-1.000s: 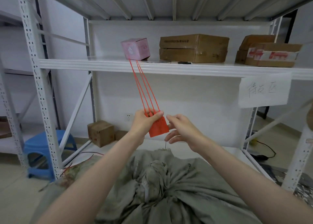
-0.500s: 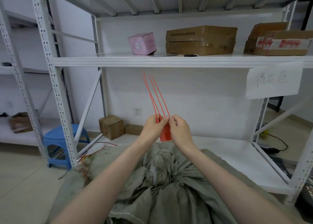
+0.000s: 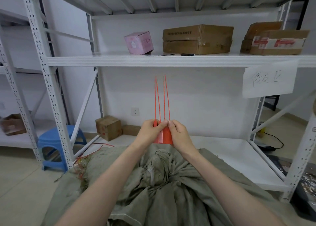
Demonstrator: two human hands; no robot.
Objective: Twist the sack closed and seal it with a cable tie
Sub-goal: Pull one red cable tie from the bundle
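Both hands are raised above the sack (image 3: 164, 183), a coarse grey-green woven bag whose gathered mouth bunches into a rumpled, twisted knob near the middle of the view, with deep folds fanning out from it. The left hand (image 3: 150, 131) and right hand (image 3: 179, 135) meet thumb to thumb, each pinched shut on the flat tag end of a bunch of red cable ties (image 3: 162, 106). The tags are smooth rectangular plastic, one paler pink strip showing between them, and four thin stiff tails stand straight up in two pairs, tapering to points. More loose red ties (image 3: 85, 159) lie tangled at the sack's far left edge. Behind stands a white perforated-steel rack (image 3: 153, 61) bearing a glossy pink carton (image 3: 138, 42) and creased brown cardboard boxes (image 3: 197, 38).
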